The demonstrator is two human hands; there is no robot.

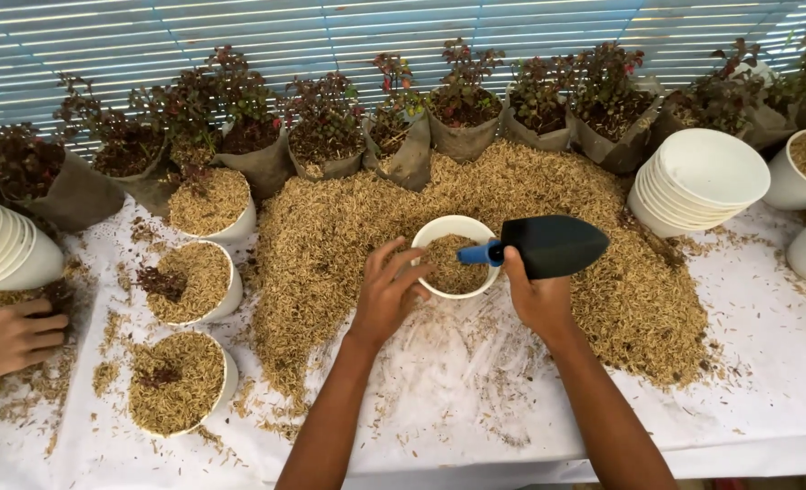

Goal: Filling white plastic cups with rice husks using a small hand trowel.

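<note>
At the centre of the frame the left hand (387,292) rests with fingers spread against the near left side of a white pot (439,231), which is partly filled with husks and stands at the near edge of a broad husk heap (348,218); the right hand (535,295) is closed around the blue handle of a black trowel (548,245), its blade lying level just right of the pot; at the left, three filled pots (230,290) stand in a column on the white table cover (766,363); a stack of empty white pots (702,177) sits at the upper right; bagged red-leaved plants (326,122) line the back; another person's hand (8,338) shows at the left edge.
</note>
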